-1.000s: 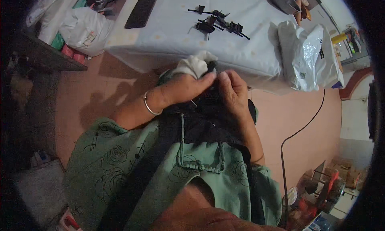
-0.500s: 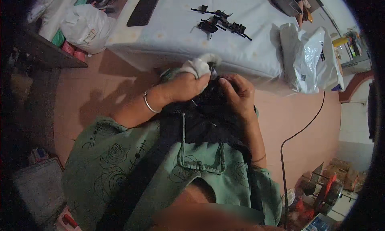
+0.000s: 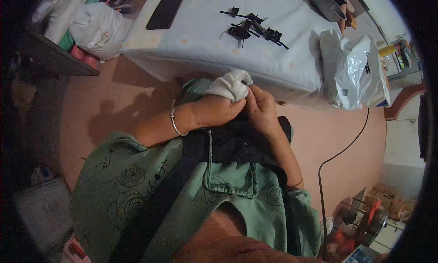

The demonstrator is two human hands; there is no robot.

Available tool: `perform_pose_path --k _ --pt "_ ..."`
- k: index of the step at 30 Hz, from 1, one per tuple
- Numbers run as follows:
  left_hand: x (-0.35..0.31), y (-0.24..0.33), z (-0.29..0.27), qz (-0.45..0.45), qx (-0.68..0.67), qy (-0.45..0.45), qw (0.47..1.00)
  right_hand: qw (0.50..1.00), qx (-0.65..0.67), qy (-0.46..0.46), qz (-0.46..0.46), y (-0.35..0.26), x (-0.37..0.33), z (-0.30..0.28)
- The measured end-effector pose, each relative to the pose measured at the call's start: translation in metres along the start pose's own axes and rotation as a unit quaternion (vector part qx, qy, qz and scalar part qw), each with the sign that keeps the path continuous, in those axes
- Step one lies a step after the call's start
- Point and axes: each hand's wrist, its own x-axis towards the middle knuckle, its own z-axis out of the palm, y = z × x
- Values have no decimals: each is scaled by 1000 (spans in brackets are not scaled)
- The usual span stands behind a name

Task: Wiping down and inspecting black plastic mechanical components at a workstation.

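- Looking down from the head view, the left hand (image 3: 214, 110) and the right hand (image 3: 262, 110) met over the lap, and their fingers were pressed together, pinching a bunched white cloth (image 3: 230, 84) between them.
- Black fabric (image 3: 237, 144) lay under both hands on the green garment (image 3: 150, 190), and the hands hid its upper edge.
- A silver bangle (image 3: 174, 121) sat on the left wrist.
- Behind the hands stood a table with a white cover (image 3: 205, 39), carrying a black phone (image 3: 165, 12) and small black pieces (image 3: 253, 28); a clear plastic bag (image 3: 351, 69) hung at its right end.
- A black cable (image 3: 340, 149) ran over the floor at the right.
- Compared with half a second before, the white cloth had risen higher and showed more above the fingers.
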Motion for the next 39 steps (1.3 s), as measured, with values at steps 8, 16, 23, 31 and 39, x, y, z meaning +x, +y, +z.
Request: perform_pose_path --k 8,16,23,31,39 --pt "9 -18 -2 -30 -20 -27 999 991 -78 -57 95 16 22 -28" --pt "0 -40 -14 -53 27 -47 997 934 -331 132 -20 20 112 -27" --pt "0 -39 -29 -113 -47 45 991 938 -332 90 -54 39 132 -18" --pt "30 -9 -56 -32 61 3 998 945 -301 -56 -118 -6 60 -26" --pt "16 -10 -35 -107 -40 18 993 984 -158 -25 -84 -35 20 -23"
